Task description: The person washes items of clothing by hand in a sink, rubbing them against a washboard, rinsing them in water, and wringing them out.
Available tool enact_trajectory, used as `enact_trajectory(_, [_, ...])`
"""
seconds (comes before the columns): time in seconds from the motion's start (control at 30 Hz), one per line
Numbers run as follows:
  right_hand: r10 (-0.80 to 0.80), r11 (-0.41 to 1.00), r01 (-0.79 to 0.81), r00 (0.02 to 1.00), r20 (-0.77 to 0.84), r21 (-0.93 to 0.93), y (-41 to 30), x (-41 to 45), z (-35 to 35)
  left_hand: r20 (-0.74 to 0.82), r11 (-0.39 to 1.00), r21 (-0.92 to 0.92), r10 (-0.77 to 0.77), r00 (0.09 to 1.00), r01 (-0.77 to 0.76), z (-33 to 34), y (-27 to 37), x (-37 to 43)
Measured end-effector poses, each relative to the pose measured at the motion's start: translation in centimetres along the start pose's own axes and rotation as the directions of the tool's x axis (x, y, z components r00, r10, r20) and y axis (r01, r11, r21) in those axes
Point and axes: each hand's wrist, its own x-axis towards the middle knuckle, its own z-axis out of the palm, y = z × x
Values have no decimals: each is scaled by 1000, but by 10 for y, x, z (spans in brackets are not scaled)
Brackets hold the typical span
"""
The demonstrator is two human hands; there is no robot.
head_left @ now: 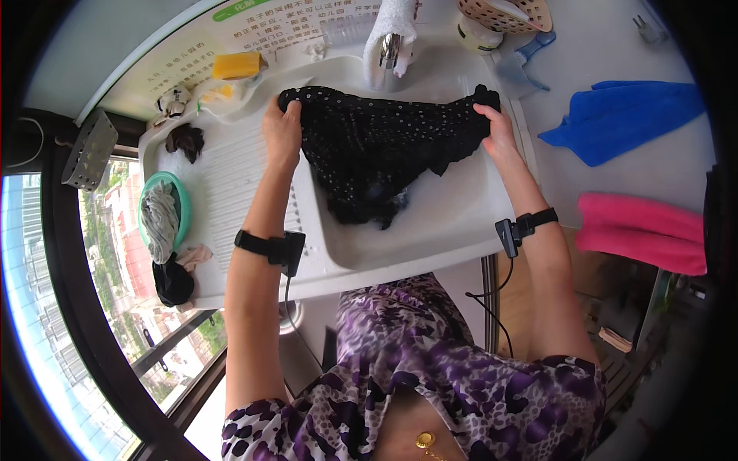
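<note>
A black garment with small white dots [392, 138] is stretched out over the basin of a white laundry sink [438, 236]. My left hand [283, 129] grips its left corner, thumb on top. At the opposite corner, my right hand [499, 129] pinches the bunched cloth. The lower middle of the garment sags towards the cloudy water [461, 184]; I cannot tell how much of it is under. Behind the garment rises a metal faucet [390, 49] wrapped in white cloth.
On the left washboard [230, 173] side stand a green bowl [185, 199] with grey cloth and a black cloth item [173, 282]. Yellow soap [236, 65] lies at the back. A blue cloth [628, 118], a pink towel [640, 230] and a brush [536, 46] lie to the right.
</note>
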Motion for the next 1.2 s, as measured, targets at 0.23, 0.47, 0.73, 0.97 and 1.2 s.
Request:
enact_trajectory(0.23, [29,994,-28,1000,11,-108,83,52,8,53,890,449,-119,992,83,43,-57,-9])
enact_trajectory(0.47, [625,22,463,686,374,-886,109,0,38,472,726,650,-157,868,-222,36,-87,-73])
enact_trajectory(0.73, [666,-221,701,617,420,-678,212,-62,7,811,167,569,-272,518,-805,61,-150,-166])
enact_trajectory(0.97, [406,334,360,779,477,-871,143,-28,-8,646,784,578,-273,713,-224,49,-156,-103])
enact_trajectory(1.2, [169,647,205,900,401,-734,100,24,15,536,935,68,-329,777,349,57,-102,-50])
